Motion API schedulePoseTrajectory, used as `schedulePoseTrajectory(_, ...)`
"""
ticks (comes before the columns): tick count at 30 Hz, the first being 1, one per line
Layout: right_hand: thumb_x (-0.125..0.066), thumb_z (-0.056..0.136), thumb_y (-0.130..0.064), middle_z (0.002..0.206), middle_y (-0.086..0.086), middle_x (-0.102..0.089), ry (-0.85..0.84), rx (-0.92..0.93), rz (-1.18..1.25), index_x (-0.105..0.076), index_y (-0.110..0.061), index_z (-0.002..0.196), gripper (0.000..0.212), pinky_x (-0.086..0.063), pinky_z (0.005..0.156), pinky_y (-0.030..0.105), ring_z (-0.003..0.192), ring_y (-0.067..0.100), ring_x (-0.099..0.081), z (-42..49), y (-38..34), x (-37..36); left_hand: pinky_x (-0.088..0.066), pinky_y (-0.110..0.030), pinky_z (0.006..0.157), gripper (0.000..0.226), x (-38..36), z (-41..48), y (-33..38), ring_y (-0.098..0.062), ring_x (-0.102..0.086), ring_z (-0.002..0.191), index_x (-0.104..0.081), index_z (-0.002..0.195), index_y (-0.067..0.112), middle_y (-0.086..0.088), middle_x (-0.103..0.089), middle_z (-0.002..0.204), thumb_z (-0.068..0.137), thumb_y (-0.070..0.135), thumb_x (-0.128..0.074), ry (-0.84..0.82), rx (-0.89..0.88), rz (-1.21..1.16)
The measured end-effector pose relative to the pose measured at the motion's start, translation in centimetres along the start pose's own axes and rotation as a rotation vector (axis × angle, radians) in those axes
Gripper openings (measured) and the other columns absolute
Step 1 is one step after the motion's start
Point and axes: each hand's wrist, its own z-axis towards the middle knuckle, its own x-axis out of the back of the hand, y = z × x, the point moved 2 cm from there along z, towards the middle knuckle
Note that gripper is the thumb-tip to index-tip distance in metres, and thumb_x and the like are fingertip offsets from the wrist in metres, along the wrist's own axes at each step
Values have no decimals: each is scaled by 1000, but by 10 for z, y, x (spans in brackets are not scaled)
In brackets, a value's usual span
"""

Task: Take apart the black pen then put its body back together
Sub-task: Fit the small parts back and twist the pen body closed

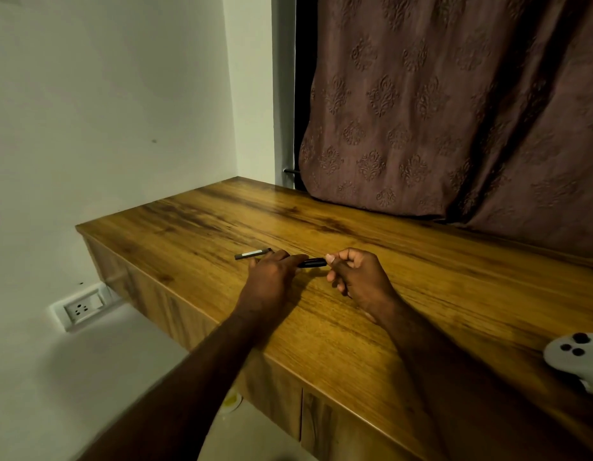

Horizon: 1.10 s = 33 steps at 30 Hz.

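I hold the black pen point(312, 262) between both hands, just above the wooden desk point(355, 327), near the middle of its top and lying roughly level from left to right. My right hand point(358, 281) pinches the pen's right end between thumb and forefinger, with the other fingers curled in under the palm. My left hand point(275, 277) lies with its back to me and closes over the pen's left end, so only the short glossy stretch between the two hands shows. The back of the hand hides how the fingertips sit on the pen. Just beyond my left fingers a separate dark pen piece point(253, 254) lies flat on the desk. It is slim and carries a pale strip along its side, too small for me to tell whether that is a label, a clip or print. I can read no writing on the pen itself either. At the desk's right edge rests a white controller point(576, 356) with dark round buttons. A brown curtain point(454, 111) embossed with a medallion pattern hangs behind the desk and touches its back edge. Low on the white wall to the left sits a white wall socket point(84, 307), and something small and yellow point(232, 402) lies on the floor below the desk front.
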Motion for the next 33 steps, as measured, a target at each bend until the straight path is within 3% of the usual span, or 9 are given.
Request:
schedulePoseTrajectory(4,-60,93,-24,59,8,-59,6,-9,-22,-64,-1,88,23,-31,39,23,39,10,-41,2,2,1,-47,-47,84,51,-2,2,-1,-18,-58,92,-62,122,24,2,-65,99,87,49,-33,-47,11,-38)
schedulePoseTrajectory(9,-56,94,-38,58,3,-62,170,12,51,-64,-11,76,33,-33,37,20,40,8,-46,9,4,6,-48,-45,86,27,-5,2,-3,-22,-60,97,-61,116,16,-4,-67,106,94,31,-56,-1,92,-97)
schedulePoseTrajectory(13,-59,92,-29,67,1,-66,385,96,-235,-63,-13,75,24,-49,57,38,60,22,-58,22,12,26,-45,-47,91,30,-3,5,-4,-25,-56,107,-59,120,16,-7,-65,114,92,8,-52,-9,177,-60)
schedulePoseTrajectory(15,-65,87,-23,74,-2,-64,338,82,-333,-65,-15,87,9,-50,67,37,70,19,-60,27,17,26,-45,-47,90,29,-1,6,-3,-25,-55,108,-59,121,18,-6,-64,114,94,11,-50,-1,177,-32)
schedulePoseTrajectory(17,-69,83,-25,77,-10,-61,256,69,-434,-65,-18,102,20,-48,71,31,75,13,-61,29,20,22,-44,-47,89,28,0,5,-3,-26,-55,107,-59,121,21,-5,-64,113,95,15,-50,21,182,-9)
schedulePoseTrajectory(21,-71,81,-33,79,-12,-61,145,57,-536,-63,-24,115,36,-51,78,34,83,14,-64,32,20,17,-44,-46,87,28,1,5,-4,-25,-54,105,-58,121,25,-3,-63,110,95,18,-48,32,185,30)
schedulePoseTrajectory(27,-66,83,-35,82,-17,-66,97,44,-826,-69,-36,96,13,-49,73,30,85,10,-62,36,16,10,-44,-45,86,26,-1,4,-2,-24,-55,103,-59,120,25,-3,-64,107,95,22,-51,34,153,60)
schedulePoseTrajectory(29,-65,85,-31,82,-14,-67,125,53,-792,-67,-34,83,4,-49,69,30,77,10,-60,37,15,10,-45,-46,86,25,0,4,-1,-24,-55,102,-60,120,24,-3,-64,107,96,23,-52,35,138,66)
schedulePoseTrajectory(33,-62,89,-11,75,-2,-63,145,64,-243,-65,-23,81,14,-42,46,21,53,6,-54,30,12,18,-45,-46,86,27,0,5,1,-25,-55,103,-60,121,23,-5,-64,108,96,21,-51,25,126,85)
